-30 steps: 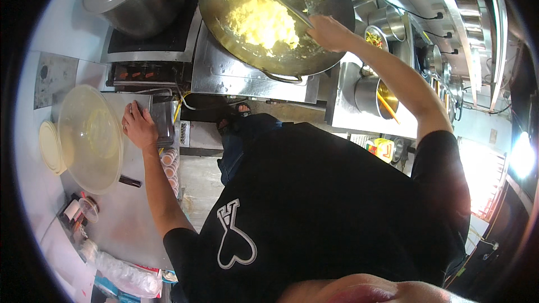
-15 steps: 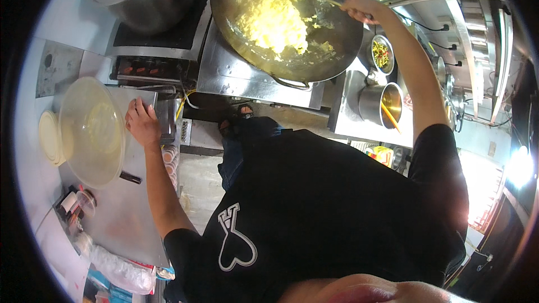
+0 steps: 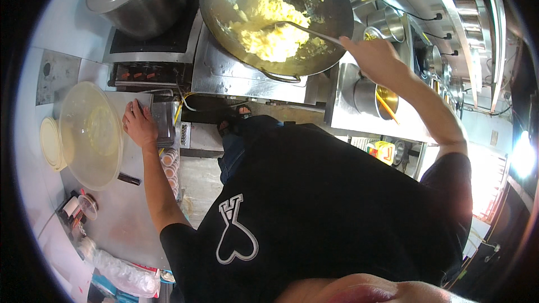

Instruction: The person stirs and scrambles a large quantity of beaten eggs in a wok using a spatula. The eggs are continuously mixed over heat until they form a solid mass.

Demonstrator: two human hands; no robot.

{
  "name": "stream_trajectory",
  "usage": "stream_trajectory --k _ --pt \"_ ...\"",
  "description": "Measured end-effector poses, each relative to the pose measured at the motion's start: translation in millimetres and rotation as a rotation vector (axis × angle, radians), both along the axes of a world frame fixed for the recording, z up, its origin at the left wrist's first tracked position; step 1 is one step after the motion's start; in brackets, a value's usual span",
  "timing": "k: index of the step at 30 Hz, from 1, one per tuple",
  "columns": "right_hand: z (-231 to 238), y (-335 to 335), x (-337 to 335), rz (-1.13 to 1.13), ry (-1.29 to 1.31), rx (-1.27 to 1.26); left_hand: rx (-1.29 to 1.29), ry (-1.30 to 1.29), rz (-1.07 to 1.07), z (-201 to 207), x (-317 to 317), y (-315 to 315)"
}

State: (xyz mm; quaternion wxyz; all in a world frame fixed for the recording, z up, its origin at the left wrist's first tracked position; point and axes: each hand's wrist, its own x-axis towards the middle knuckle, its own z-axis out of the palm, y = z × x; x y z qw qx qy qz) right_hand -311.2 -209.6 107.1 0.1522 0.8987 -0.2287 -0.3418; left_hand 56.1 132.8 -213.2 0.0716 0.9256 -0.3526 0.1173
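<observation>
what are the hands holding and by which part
The right hand holds a metal utensil by the upper part of its handle. The left hand rests on the counter, gripping nothing visible.

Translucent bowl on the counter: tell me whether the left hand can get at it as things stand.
Probably yes: the left hand appears to rest on the metal counter beside the translucent bowl, seemingly holding nothing, with no visible obstacle between.
</observation>
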Motion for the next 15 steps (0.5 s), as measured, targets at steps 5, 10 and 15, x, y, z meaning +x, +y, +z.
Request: stream_trajectory --k 5,10,15 --pt "33 37 -15 -0.012 0.065 0.031 0.037 -0.001 0.020 5 -1 5" --pt "-84 11 16 -0.065 -0.040 0.050 0.025 0.043 0.002 2 -1 -4" --pt "-104 -71 61 -0.326 -0.252 0.028 0.015 -0.004 -0.008 4 -1 6"
